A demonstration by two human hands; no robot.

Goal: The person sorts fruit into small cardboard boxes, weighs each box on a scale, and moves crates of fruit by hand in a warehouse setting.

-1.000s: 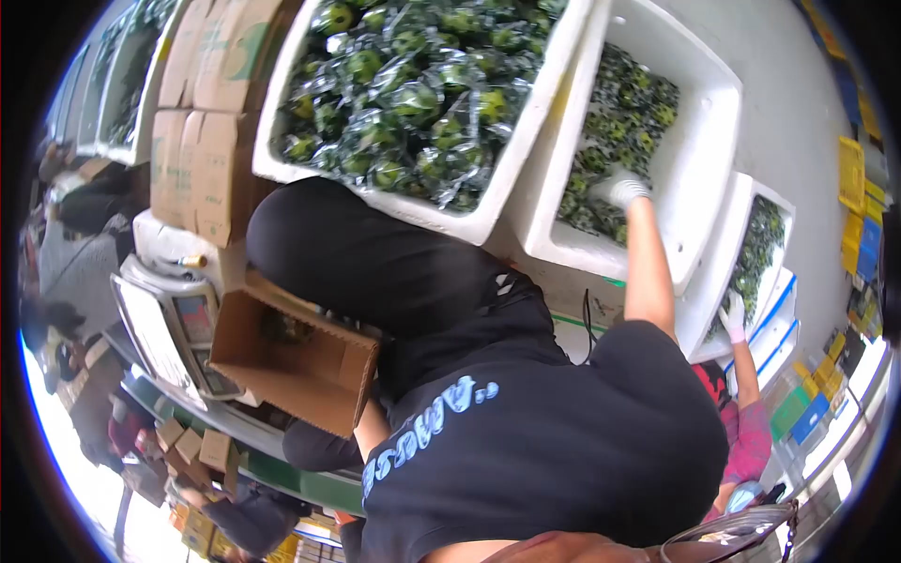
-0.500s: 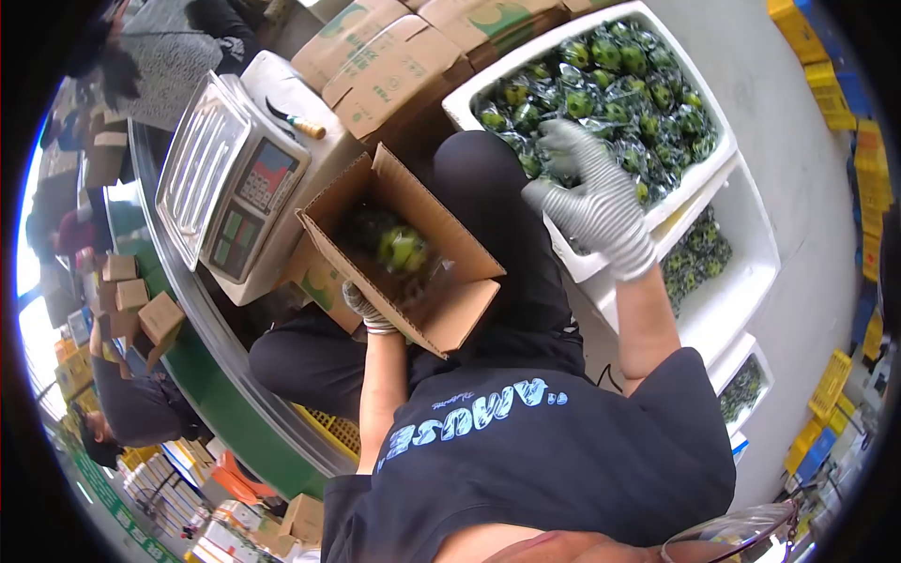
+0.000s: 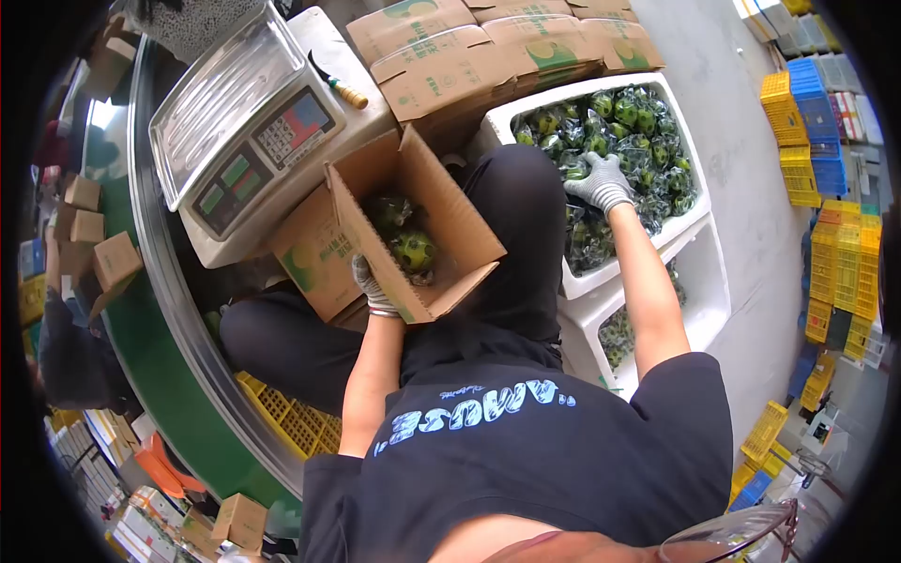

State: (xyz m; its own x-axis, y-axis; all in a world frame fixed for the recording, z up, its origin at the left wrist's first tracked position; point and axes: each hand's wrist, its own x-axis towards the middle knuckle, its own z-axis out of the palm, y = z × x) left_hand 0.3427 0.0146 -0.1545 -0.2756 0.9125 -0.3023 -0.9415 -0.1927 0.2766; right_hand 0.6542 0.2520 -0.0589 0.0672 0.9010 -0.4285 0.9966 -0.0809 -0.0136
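Observation:
My left hand (image 3: 374, 287), in a grey-striped glove, grips the near left wall of an open cardboard box (image 3: 457, 211) tilted over my lap. Inside the box are a few green fruits (image 3: 413, 251) in clear plastic wrap. My right hand (image 3: 603, 182), gloved the same way, is down among the wrapped fruits in a white foam box (image 3: 695, 141). Its thumb and fingers curve around a wrapped green fruit (image 3: 574, 171) at the pile's left side; the fingertips are partly hidden.
A scale (image 3: 266, 155) stands on a white foam block at left, with a curved knife (image 3: 349, 92) beside it. Flattened cartons (image 3: 450, 80) are stacked ahead. A second foam box (image 3: 709, 281) sits below the first. A green conveyor (image 3: 174, 375) runs along my left.
My right hand has moved forward and down into the wrapped fruits. The fruit that was blurred inside the cardboard box now lies still. My left hand keeps its hold; the view has shifted.

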